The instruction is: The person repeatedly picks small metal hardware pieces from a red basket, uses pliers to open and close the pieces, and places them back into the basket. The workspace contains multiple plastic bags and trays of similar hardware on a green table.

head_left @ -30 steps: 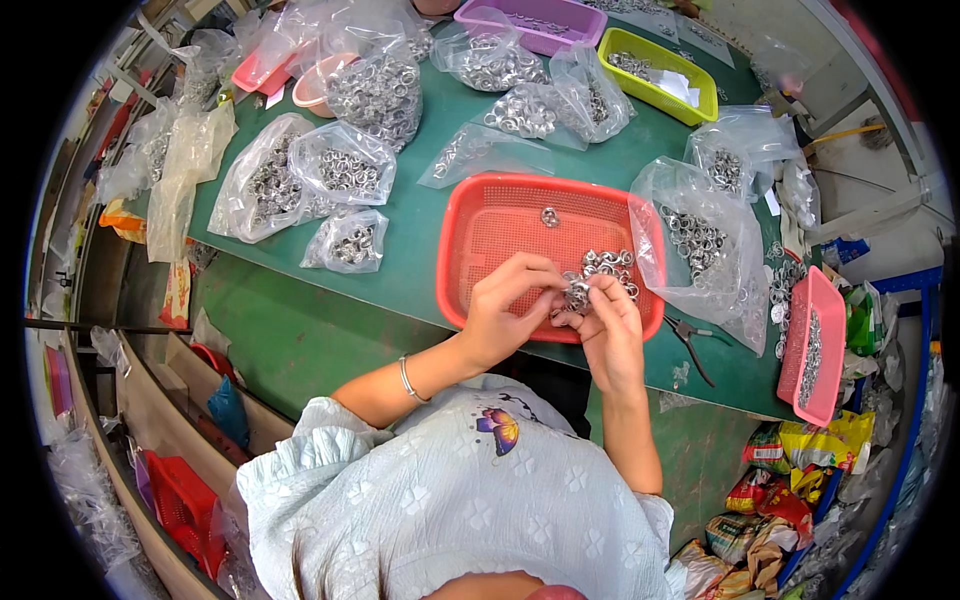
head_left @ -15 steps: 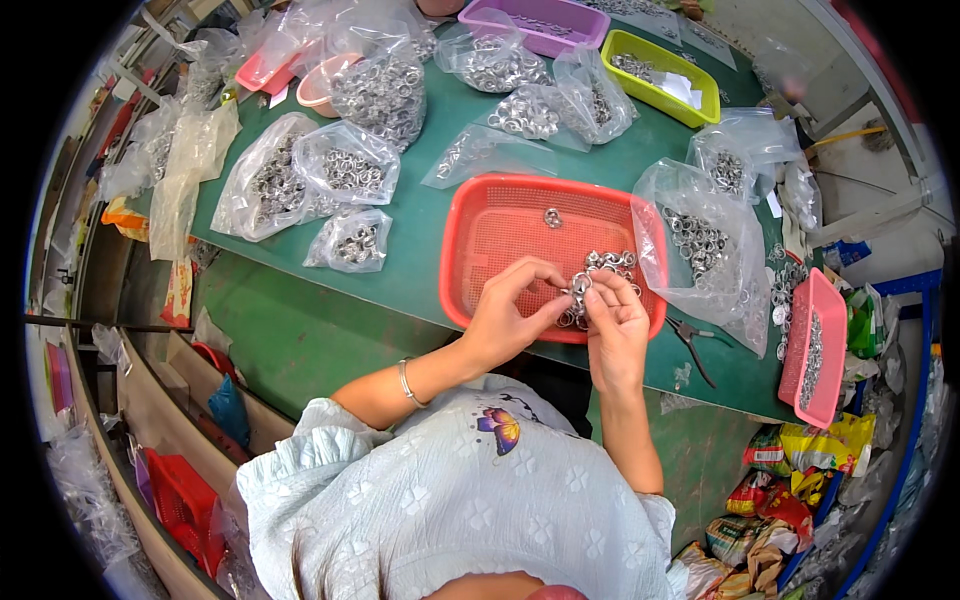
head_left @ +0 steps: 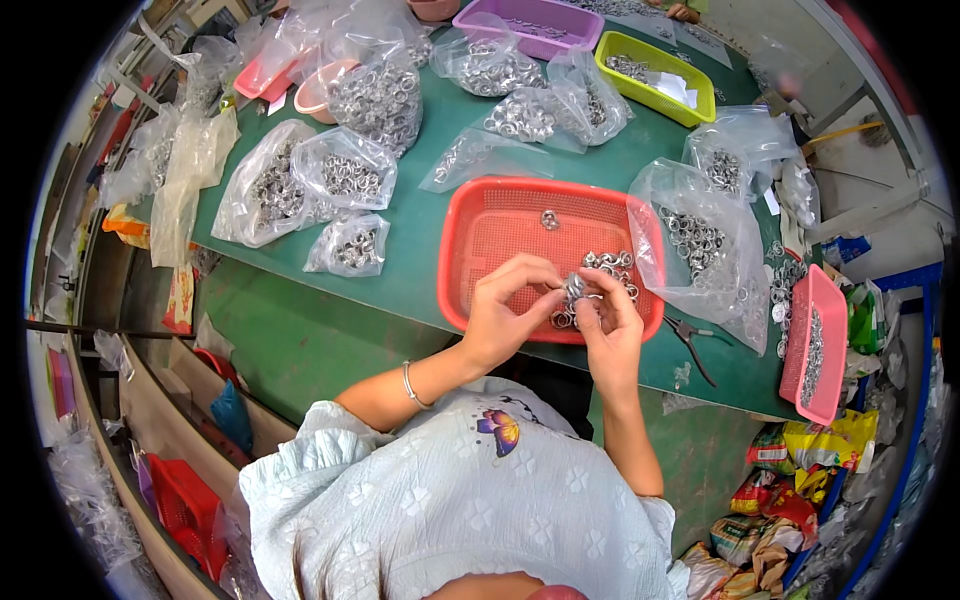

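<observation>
Hands (head_left: pixel 560 315) pinching metal ring (head_left: pixel 575 289), over red tray's near edge (head_left: pixel 450 300)

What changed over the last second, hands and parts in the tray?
Little. Both hands have stayed together over the red tray, left hand and right hand still pinching a small metal ring; the fingers only shifted slightly. The ring pile, the single ring and the bags haven't moved.

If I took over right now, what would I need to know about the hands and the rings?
Left hand and right hand: both pinch one small metal ring between them, over the red tray.
A pile of rings lies in the tray's right part; one single ring lies near its far edge.
Bags of rings sit around on the green table.
Pliers lie to the right, untouched.
</observation>
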A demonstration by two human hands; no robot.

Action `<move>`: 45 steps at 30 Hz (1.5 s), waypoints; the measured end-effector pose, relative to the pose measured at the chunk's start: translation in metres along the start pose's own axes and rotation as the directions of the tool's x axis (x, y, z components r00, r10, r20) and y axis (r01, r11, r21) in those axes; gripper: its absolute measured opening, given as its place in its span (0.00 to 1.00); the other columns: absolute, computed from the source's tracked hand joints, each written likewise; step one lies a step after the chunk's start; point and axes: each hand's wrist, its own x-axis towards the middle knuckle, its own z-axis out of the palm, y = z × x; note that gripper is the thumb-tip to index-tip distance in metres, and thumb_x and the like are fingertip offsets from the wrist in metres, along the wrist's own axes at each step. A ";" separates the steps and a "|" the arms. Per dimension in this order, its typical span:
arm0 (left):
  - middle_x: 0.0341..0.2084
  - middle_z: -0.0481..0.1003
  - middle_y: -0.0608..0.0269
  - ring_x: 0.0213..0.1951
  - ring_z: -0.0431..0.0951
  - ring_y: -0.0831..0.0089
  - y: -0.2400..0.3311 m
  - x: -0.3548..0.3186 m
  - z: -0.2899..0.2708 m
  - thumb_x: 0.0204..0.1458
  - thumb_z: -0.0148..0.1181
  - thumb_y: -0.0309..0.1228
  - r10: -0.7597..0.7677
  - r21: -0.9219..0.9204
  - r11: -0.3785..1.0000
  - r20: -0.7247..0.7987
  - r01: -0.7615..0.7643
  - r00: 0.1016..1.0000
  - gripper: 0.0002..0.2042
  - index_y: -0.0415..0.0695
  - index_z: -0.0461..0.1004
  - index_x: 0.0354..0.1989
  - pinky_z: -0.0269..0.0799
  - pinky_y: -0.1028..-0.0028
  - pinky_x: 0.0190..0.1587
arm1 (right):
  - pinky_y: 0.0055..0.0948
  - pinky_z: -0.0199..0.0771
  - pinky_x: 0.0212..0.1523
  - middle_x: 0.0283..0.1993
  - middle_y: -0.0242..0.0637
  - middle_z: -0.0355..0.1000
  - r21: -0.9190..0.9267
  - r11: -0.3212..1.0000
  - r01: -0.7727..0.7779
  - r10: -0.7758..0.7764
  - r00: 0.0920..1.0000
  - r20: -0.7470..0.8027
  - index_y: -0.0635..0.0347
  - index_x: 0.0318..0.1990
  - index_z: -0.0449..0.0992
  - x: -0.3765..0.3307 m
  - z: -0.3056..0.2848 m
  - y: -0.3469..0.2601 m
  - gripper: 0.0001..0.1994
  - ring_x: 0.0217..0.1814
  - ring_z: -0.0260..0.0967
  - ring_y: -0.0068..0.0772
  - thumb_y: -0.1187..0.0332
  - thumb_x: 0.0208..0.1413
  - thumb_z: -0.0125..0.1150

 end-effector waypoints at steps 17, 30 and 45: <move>0.40 0.63 0.61 0.45 0.67 0.75 -0.015 -0.004 0.007 0.47 0.54 0.16 -0.192 -0.465 0.848 0.178 0.254 0.965 0.04 0.35 0.69 0.31 0.67 0.73 0.46 | 0.24 0.65 0.36 0.34 0.38 0.69 -0.458 0.852 0.254 -0.262 0.964 0.047 0.69 0.35 0.71 0.003 -0.012 0.000 0.05 0.34 0.66 0.28 0.78 0.49 0.55; 0.44 0.65 0.57 0.48 0.67 0.71 0.000 -0.004 0.013 0.44 0.54 0.13 -0.135 -0.317 0.928 0.198 0.193 0.971 0.17 0.34 0.67 0.46 0.67 0.74 0.49 | 0.22 0.64 0.39 0.34 0.36 0.66 -0.215 0.956 0.199 -0.178 0.978 0.111 0.69 0.34 0.71 0.009 -0.023 0.003 0.05 0.38 0.63 0.25 0.79 0.48 0.55; 0.39 0.72 0.59 0.41 0.73 0.76 0.007 -0.002 0.007 0.45 0.54 0.13 -0.379 -0.231 0.863 0.290 0.449 0.879 0.22 0.37 0.61 0.50 0.70 0.76 0.46 | 0.25 0.63 0.44 0.36 0.38 0.66 -0.354 0.900 0.255 -0.170 0.952 0.254 0.69 0.35 0.72 0.010 -0.029 -0.005 0.06 0.41 0.64 0.30 0.79 0.48 0.54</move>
